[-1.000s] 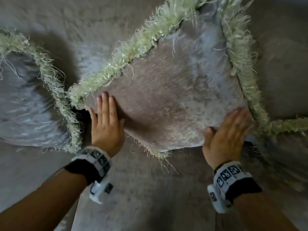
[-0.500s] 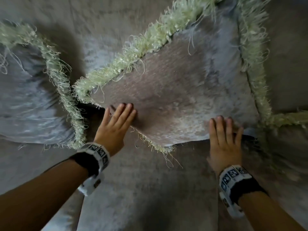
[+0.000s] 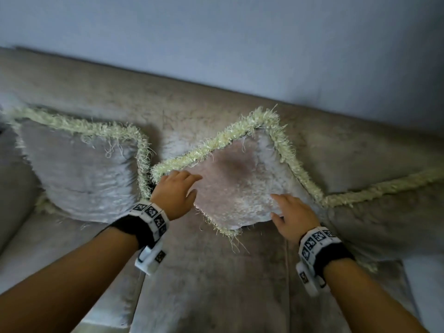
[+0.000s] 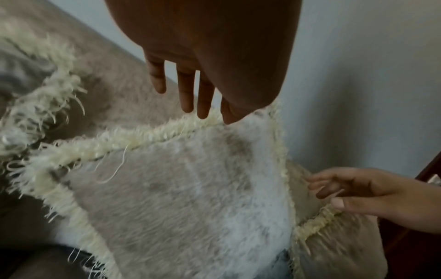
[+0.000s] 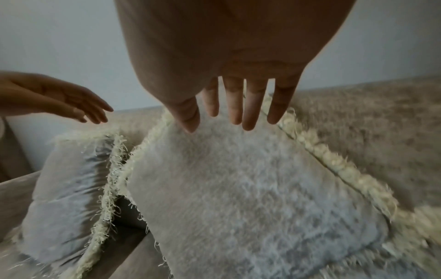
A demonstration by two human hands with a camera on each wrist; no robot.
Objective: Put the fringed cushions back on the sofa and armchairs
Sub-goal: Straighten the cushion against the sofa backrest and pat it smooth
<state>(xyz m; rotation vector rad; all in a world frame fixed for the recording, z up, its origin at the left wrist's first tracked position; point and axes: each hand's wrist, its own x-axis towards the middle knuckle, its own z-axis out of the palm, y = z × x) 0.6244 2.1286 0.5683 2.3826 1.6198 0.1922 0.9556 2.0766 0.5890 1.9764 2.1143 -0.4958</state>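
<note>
A pale grey plush cushion (image 3: 240,186) with a cream fringe leans corner-up against the sofa's backrest (image 3: 96,92). My left hand (image 3: 179,188) is at its left corner, fingers straight. My right hand (image 3: 292,209) is at its lower right edge, fingers also straight and holding nothing. The left wrist view shows my left fingers (image 4: 190,90) spread just over the cushion's top fringe (image 4: 143,136). In the right wrist view my right fingers (image 5: 236,105) are spread over the cushion's face (image 5: 238,188). Whether either hand touches the cushion is unclear.
A second fringed grey cushion (image 3: 79,174) leans on the backrest to the left. A taupe fringed cushion (image 3: 384,212) lies to the right, against the middle one. The sofa seat (image 3: 216,284) runs in front; a pale wall (image 3: 240,32) rises behind.
The head view has pulled back, so the backrest top and wall now show. My hands no longer press flat on the cushion's lower edges; the left has moved up to the left corner.
</note>
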